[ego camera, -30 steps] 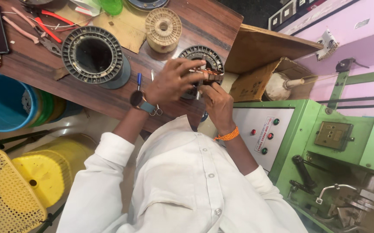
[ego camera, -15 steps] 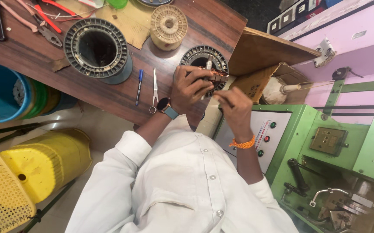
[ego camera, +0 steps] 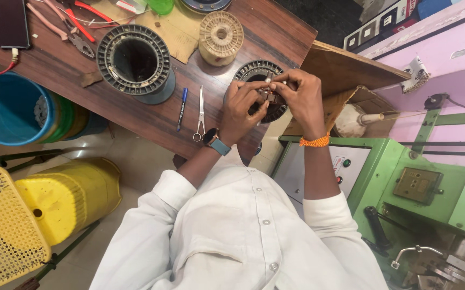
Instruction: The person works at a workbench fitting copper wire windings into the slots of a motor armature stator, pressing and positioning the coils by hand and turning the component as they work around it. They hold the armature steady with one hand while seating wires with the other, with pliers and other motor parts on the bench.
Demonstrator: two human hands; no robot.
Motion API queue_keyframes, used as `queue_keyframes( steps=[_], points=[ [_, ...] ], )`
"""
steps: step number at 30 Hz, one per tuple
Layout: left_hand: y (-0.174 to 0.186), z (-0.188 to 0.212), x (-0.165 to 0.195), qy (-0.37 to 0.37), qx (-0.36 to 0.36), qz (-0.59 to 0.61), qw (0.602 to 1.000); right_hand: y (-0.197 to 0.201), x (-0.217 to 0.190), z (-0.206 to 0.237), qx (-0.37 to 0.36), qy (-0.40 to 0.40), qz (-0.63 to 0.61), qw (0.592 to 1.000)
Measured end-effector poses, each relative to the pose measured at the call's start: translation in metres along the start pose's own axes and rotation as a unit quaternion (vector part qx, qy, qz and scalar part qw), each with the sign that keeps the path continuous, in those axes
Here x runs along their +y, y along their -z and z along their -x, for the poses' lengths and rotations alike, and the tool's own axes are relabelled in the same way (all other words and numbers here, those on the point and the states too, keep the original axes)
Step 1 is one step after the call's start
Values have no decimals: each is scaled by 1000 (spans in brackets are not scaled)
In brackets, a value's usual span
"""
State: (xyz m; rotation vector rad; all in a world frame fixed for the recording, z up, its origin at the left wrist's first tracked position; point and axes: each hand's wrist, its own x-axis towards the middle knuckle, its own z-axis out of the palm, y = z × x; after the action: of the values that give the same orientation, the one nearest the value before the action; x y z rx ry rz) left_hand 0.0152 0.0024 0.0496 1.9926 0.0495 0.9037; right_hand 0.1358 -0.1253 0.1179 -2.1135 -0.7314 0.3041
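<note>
A small dark wound part (ego camera: pixel 269 96) is pinched between left hand (ego camera: pixel 242 107) and right hand (ego camera: pixel 299 99) above the round slotted stator (ego camera: pixel 254 72); fitting appears unfinished.

Small part (ego camera: pixel 271 96) held between left hand (ego camera: pixel 241 110) and right hand (ego camera: pixel 300 102), above ring-shaped stator (ego camera: pixel 259 88) on bench (ego camera: pixel 136 115). Scissors (ego camera: pixel 200 114) and pen (ego camera: pixel 181 108) laid left of hands. Larger stator (ego camera: pixel 133 59) further left; spool (ego camera: pixel 220 36) behind.

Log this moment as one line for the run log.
left hand and right hand: both pinch small metal part | under hands: ribbed ring | beside: scissors, pen on wooden table
</note>
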Motion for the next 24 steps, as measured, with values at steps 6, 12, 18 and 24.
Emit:
queue_keyframes(
  steps=[6, 12, 18, 24],
  points=[
    [13, -12, -14, -40, -78, 13, 996, 4, 20, -10, -51, -90, -104, 989],
    [24, -25, -14, -66, -180, -47, 980, 23, 28, 17, -26, -59, -115, 991],
    [30, -33, -13, -70, -231, -40, 970, 7, 18, 54, 25, -51, -75, 996],
    [33, -36, -13, -59, -270, -61, 959, -25, 9, 64, 108, 66, -9, 992]
  ],
)
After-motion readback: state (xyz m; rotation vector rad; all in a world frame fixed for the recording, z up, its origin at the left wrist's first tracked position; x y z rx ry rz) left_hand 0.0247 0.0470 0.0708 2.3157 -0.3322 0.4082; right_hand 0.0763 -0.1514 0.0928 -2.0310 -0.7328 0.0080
